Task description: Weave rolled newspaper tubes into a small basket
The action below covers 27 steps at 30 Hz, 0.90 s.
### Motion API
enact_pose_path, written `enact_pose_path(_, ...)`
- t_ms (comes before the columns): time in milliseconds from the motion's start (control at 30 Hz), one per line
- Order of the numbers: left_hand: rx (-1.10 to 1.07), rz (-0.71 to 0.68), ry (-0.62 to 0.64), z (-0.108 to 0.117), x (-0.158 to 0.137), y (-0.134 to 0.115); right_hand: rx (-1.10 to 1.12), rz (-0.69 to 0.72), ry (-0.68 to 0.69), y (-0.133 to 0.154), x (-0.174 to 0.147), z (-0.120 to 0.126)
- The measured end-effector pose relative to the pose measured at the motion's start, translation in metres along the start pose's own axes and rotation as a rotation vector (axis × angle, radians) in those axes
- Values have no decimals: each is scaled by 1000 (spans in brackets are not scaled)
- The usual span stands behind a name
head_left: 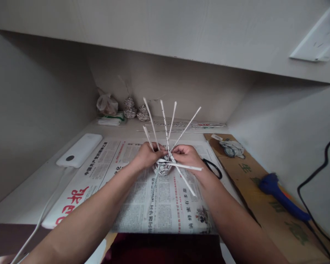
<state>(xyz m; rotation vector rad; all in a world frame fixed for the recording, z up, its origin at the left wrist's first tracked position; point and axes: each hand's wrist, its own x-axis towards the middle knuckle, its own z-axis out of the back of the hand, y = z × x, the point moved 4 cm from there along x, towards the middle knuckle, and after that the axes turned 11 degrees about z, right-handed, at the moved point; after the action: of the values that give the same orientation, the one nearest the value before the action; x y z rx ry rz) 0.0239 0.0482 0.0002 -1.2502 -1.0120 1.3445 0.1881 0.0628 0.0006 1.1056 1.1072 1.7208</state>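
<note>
A small round woven paper piece (162, 169) sits low over the newspaper, between my two hands. Several rolled paper sticks (165, 123) fan out from its top, most pointing up and away. Two more sticks (185, 167) stick out to the right and down, over my right hand. My left hand (149, 155) is closed around the piece's left side, with thumb and fingers at the stick bases. My right hand (187, 155) has its fingers curled and pinched at the stick bases on the right. Fingertips partly hide the weave there.
Newspaper (137, 205) covers the worktop. A white power bank (79, 150) with a cable lies left. Woven gourd shapes (130, 108), a plastic bag (107, 104) and loose paper sticks (187, 126) are behind. Right: cardboard (253, 183), a blue-handled tool (284, 198), a black loop (213, 168) by my wrist.
</note>
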Motion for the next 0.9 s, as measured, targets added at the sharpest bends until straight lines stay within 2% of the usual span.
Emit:
enact_pose_path(133,-13,4,-8,-3,-3,-2,-20,-19,23,-2,-1,0)
enact_pose_path(233,-87,22,39,-5,-3,-2,-45,-32,2,-4,-1,2)
enact_pose_path(333,-107,34,32,-4,-3,-3,-49,-43,-30,-3,0,1)
enact_pose_path(500,-21,26,2,-3,-2,-2,54,-45,-40,7,-1,-1)
enact_pose_path(633,0,31,-46,-1,0,0,148,-68,12,13,-2,-2)
enact_pose_path(767,17,25,-34,-2,-1,-2,78,-76,39,11,-3,0)
enact_pose_path(900,-71,57,-36,-2,-3,-3,22,-61,64,5,-4,-1)
